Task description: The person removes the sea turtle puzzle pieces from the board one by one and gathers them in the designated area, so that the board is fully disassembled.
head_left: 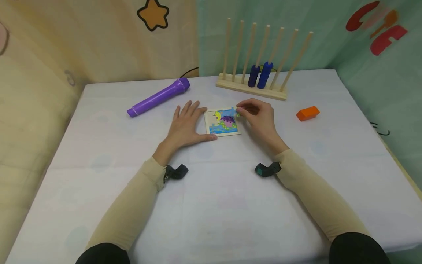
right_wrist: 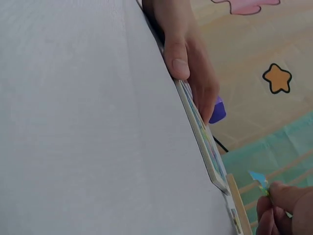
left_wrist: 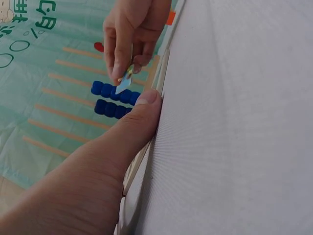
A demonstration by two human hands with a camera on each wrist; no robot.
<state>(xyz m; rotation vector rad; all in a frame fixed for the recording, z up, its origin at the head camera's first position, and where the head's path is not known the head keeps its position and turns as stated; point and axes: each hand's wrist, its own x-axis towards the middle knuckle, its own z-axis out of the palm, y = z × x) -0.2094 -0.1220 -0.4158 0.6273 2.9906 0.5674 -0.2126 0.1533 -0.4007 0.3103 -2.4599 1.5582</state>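
Observation:
A small picture puzzle in a pale wooden frame (head_left: 225, 134) lies flat on the table, showing a yellow and purple cartoon animal above blue. My left hand (head_left: 186, 126) lies along its left side, fingers spread and straight; the index fingertip touches the top left corner and the thumb the bottom left. At the upper right corner, my right hand (head_left: 258, 115) pinches a small puzzle piece (right_wrist: 259, 177), light blue with yellow-green, between thumb and fingers. In the left wrist view this piece (left_wrist: 126, 81) is held tilted, raised above the frame.
Behind the puzzle stands a wooden peg rack (head_left: 252, 88) with dark blue and blue beads on two pegs. A purple toy microphone (head_left: 158, 97) lies at the back left. An orange block (head_left: 308, 113) sits to the right. Fabric walls (head_left: 356, 84) border the table.

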